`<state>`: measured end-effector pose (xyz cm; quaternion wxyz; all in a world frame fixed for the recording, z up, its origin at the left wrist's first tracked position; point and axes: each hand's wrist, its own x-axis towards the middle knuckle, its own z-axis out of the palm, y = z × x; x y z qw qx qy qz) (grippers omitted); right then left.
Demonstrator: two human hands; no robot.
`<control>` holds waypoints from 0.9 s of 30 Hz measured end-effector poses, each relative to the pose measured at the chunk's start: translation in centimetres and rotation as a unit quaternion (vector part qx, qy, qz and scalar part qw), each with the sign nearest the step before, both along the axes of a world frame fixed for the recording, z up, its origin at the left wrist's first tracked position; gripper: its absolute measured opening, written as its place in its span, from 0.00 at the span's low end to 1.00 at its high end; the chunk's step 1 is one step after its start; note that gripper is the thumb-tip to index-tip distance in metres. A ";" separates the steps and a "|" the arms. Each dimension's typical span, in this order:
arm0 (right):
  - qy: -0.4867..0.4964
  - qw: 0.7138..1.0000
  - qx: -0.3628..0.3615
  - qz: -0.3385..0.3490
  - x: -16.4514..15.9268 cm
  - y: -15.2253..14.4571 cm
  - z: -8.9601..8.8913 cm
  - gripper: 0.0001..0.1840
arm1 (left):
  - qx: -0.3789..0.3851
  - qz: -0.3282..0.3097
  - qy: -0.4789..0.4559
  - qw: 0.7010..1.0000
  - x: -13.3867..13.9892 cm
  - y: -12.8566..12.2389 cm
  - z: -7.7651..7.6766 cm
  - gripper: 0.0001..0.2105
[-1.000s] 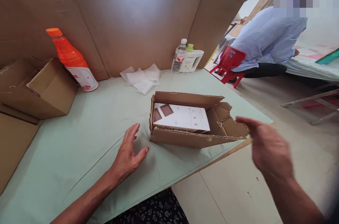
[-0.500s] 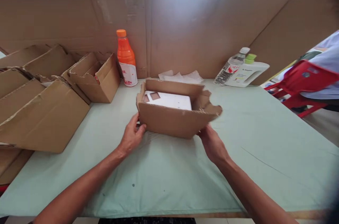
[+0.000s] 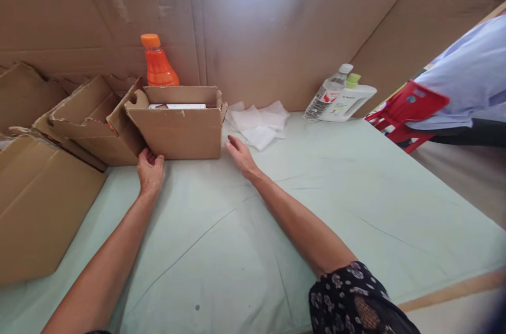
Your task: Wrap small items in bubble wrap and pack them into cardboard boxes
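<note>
A small open-topped cardboard box (image 3: pixel 177 134) stands on the table beside other boxes, with the edge of a white item (image 3: pixel 185 106) showing inside. My left hand (image 3: pixel 151 173) is closed at its lower left corner, thumb toward the front face and fingers tucked between it and the neighbouring cardboard box (image 3: pixel 95 136). Just off the box's right side is my right hand (image 3: pixel 242 159), fingers stretched out and holding nothing. White foam-like sheets (image 3: pixel 259 123) lie loosely piled beyond that hand.
An orange bottle (image 3: pixel 160 68) stands behind the small box, its lower part hidden. A larger cardboard box (image 3: pixel 51 207) sits at left. A clear bottle (image 3: pixel 326 94) leans against a white jug (image 3: pixel 351 102). A cardboard wall (image 3: pixel 276 33) closes the back; a person sits on a red chair (image 3: pixel 415 105) at right.
The small box has gone left and back, against the neighbouring box and in front of the orange bottle. My right hand has come off it. The foam-like sheets are more exposed.
</note>
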<state>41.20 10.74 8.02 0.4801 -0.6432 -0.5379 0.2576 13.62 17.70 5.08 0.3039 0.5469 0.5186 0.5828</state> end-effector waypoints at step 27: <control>-0.257 0.961 0.047 -0.087 8.7 -1.4 5.1 0.20 | 0.009 0.057 0.036 0.998 0.8 -1.3 -0.9 0.28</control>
